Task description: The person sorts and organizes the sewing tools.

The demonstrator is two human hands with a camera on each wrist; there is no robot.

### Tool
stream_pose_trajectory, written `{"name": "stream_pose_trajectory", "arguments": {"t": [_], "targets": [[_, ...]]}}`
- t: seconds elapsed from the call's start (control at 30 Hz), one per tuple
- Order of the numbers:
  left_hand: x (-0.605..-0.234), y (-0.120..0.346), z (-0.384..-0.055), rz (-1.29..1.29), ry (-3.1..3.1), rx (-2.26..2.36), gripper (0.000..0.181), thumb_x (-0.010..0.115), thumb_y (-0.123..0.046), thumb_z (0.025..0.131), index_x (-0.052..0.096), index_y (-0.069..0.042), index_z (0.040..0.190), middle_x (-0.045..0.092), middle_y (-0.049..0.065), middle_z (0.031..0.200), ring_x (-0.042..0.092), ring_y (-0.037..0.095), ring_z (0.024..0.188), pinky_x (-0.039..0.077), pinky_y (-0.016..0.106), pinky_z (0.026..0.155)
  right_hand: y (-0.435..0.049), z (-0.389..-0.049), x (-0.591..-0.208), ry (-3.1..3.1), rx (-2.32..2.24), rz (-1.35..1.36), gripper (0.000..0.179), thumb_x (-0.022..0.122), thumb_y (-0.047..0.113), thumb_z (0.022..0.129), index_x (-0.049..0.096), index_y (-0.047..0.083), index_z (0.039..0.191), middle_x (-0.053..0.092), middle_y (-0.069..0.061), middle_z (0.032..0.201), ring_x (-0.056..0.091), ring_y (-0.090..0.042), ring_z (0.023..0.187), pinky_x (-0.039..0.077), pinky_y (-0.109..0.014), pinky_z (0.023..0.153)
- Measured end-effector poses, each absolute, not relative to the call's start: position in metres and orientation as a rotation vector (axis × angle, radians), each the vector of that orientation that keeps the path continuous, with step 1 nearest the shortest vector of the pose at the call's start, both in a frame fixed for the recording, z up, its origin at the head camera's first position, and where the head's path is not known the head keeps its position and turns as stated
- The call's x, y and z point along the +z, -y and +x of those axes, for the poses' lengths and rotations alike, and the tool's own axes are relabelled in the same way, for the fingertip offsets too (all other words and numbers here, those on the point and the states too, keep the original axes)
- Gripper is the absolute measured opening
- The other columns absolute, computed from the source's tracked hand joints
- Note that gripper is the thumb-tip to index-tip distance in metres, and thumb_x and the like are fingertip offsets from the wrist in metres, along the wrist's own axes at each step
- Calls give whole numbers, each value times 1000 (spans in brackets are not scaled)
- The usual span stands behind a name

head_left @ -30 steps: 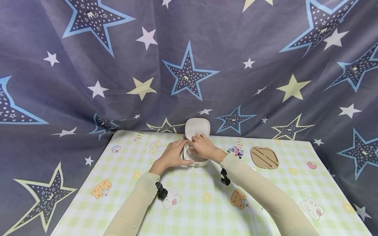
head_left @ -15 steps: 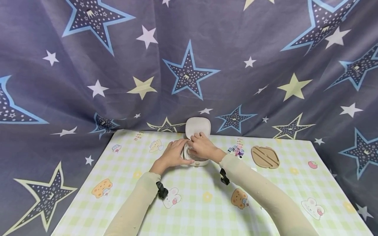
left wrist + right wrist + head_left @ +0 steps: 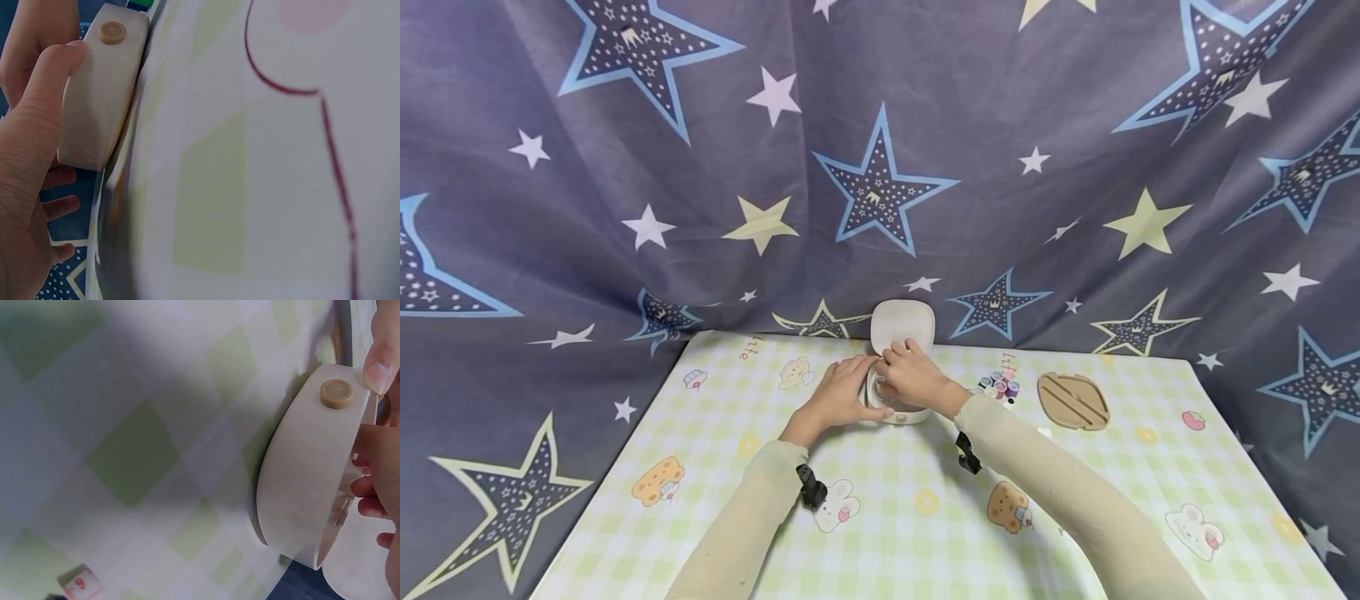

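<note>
A small white box [image 3: 912,416] with rounded corners stands at the table's back edge, its white lid [image 3: 902,323] raised behind it. A round tan button [image 3: 337,394] sits on the front wall. My left hand [image 3: 837,395] grips the box's left side, thumb [image 3: 72,55] at the front rim and fingers around the outside. My right hand [image 3: 917,377] reaches in over the right part, with curled fingers [image 3: 369,487] inside the rim. What those fingers touch is hidden, and I cannot tell whether they pinch anything.
Right of the box lies a cluster of small coloured thread spools [image 3: 1000,386]. Farther right is a tan slotted tray-like insert [image 3: 1075,400]. A white strip with a red numeral [image 3: 82,585] lies on the checked tablecloth [image 3: 895,533]. A star-patterned curtain [image 3: 700,167] hangs behind.
My right hand has shifted slightly to the left within the box, its wrist turning a little. The left hand and the box stay in place.
</note>
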State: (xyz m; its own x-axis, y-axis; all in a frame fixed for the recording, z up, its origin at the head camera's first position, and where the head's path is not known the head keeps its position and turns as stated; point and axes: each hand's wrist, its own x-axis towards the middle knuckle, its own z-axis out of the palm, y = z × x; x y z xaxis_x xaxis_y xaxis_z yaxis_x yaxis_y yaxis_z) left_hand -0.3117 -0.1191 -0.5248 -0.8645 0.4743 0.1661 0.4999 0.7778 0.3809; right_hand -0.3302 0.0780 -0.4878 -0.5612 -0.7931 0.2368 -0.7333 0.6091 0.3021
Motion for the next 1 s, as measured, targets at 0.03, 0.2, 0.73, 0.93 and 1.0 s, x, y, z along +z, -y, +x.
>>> {"name": "stream_pose_trajectory", "arguments": {"t": [0.03,0.2,0.73,0.93,1.0], "targets": [[-525,119,-311,-796,2907,-648,99,74,-70,79,38,-18,155,45,5,155,43,32,144,30,61,118,-78,-330,-488,2490,-231,1226,28,72,34,93,69,12,111,67,-5,103,56,-25,97,40,-43,90],[-525,118,-308,-793,2927,-655,100,74,-69,79,38,-17,156,44,5,157,42,32,145,29,61,118,-77,-328,-491,2503,-179,1217,29,74,33,91,70,10,108,67,-6,101,56,-26,95,40,-44,89],[-527,117,-311,-801,2866,-638,100,77,-67,76,39,-17,154,48,5,152,47,31,139,33,59,116,-78,-332,-486,2518,-161,1208,30,77,37,89,69,13,105,66,-5,98,57,-25,93,40,-43,88],[-526,118,-312,-801,2880,-650,99,76,-67,78,39,-17,155,47,7,154,45,31,142,32,60,116,-75,-332,-484,2549,-133,1216,22,74,31,92,71,13,104,67,-5,99,56,-25,93,39,-43,88],[-526,119,-312,-794,2891,-655,100,75,-68,78,37,-17,156,45,8,155,43,32,143,30,61,117,-74,-333,-486,2559,-127,1218,20,74,29,92,71,14,104,67,-4,99,56,-24,93,39,-42,87]]}}
